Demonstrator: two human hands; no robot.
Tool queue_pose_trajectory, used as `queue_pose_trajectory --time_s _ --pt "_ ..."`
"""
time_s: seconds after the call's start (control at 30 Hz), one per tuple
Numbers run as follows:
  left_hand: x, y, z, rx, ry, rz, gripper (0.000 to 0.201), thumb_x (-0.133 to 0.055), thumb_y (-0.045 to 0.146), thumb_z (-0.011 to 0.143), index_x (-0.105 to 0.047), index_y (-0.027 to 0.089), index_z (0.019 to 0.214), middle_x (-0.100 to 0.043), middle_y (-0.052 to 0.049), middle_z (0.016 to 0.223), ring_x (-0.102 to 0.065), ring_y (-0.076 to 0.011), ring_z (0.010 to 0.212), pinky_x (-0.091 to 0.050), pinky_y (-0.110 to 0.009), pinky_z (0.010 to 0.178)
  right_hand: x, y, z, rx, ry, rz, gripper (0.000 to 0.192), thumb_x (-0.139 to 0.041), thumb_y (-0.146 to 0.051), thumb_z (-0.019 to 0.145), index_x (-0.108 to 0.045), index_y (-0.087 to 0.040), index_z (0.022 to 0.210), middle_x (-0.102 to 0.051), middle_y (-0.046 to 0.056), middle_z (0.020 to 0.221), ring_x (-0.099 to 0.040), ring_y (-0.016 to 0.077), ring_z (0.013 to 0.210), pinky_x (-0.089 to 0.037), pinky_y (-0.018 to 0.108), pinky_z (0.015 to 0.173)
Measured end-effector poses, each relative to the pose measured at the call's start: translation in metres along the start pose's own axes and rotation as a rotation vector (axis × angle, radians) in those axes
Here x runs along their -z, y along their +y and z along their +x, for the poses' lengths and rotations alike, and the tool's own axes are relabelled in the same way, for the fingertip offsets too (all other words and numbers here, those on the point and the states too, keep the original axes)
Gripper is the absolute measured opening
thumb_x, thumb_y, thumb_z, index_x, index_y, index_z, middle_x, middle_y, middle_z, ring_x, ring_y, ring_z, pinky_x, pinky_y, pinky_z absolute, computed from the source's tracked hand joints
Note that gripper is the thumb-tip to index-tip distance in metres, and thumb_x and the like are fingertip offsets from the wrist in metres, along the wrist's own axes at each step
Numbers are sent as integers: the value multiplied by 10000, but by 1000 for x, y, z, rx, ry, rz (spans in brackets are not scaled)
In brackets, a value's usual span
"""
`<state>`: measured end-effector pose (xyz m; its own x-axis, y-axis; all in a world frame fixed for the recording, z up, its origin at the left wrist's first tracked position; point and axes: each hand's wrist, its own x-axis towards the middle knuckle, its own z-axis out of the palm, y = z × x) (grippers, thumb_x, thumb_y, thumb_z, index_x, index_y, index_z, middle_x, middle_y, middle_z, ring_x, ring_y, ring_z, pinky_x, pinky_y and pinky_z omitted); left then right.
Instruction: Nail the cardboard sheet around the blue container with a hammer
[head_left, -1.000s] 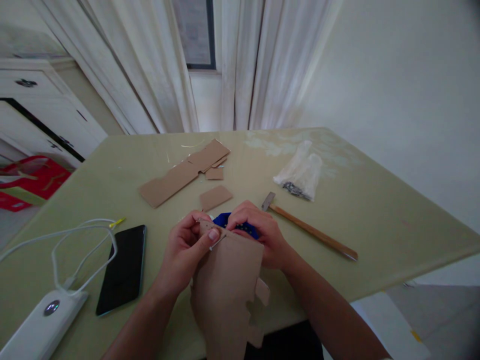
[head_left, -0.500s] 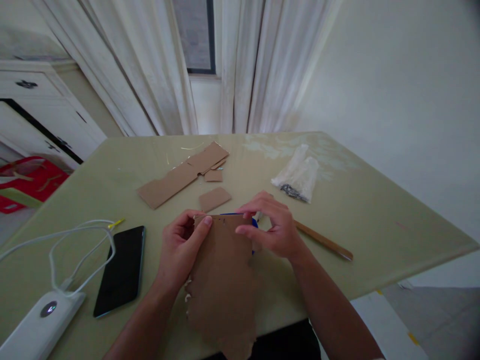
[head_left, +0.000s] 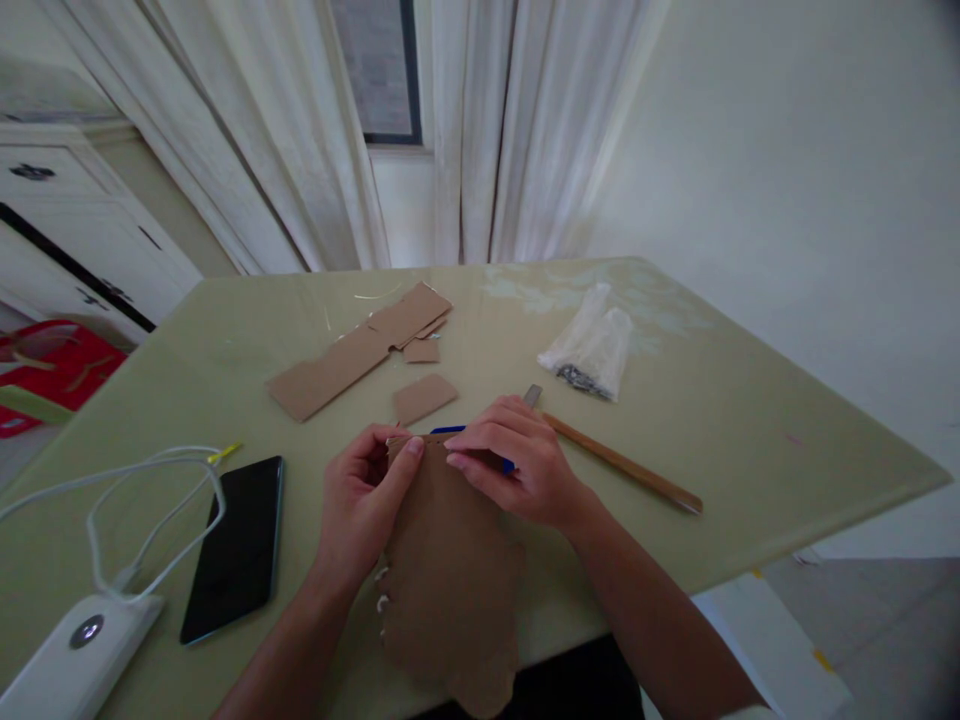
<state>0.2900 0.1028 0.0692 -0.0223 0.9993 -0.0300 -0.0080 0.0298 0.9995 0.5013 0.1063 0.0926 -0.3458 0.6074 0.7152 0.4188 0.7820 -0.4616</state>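
A brown cardboard piece (head_left: 454,570) with a ragged left side stands before me, its straight edge at the top. My left hand (head_left: 367,485) grips its upper left corner, thumb on the near face and fingers behind. At the top edge, my right hand (head_left: 517,460) has thumb and index finger pinched close to small dark marks in the cardboard. Whatever lies between those fingertips is too small to make out. Part of a blue object (head_left: 448,430) shows behind the top edge; the cardboard and right hand hide the rest.
Beyond the hands lie a small cardboard rectangle (head_left: 425,398) and a long cardboard strip (head_left: 352,360). A clear bag of dark metal bits (head_left: 592,350) and a wooden-handled tool (head_left: 626,465) are at right. At left are a phone (head_left: 236,550), a white power bank (head_left: 82,655) and its cable (head_left: 94,540).
My right hand has shifted left along the cardboard's top edge, and its thumb and index finger have come closer together. The tool's metal end now shows. My left hand keeps its grip.
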Motion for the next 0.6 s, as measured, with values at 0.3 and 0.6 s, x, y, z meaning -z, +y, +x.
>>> queue_pose_trajectory --time_s 0.3,0.6 --pt "0 2 -2 -55 -11 26 315 -845 489 853 -726 199 878 -670 4 739 -572 -134 634 -426 -197 552 -1 -1 -1 2 -1 15 62 -718 -258 1010 -732 -230 1064 -799 40 942 -670 199 849 -494 394 833" --pt "-1 3 -2 -52 -10 37 319 -846 494 846 -733 197 868 -661 6 715 -554 -128 610 -399 -193 530 -2 0 -1 -24 -13 59 67 -689 -242 1034 -747 -237 1068 -797 41 963 -672 202 892 -516 401 873"
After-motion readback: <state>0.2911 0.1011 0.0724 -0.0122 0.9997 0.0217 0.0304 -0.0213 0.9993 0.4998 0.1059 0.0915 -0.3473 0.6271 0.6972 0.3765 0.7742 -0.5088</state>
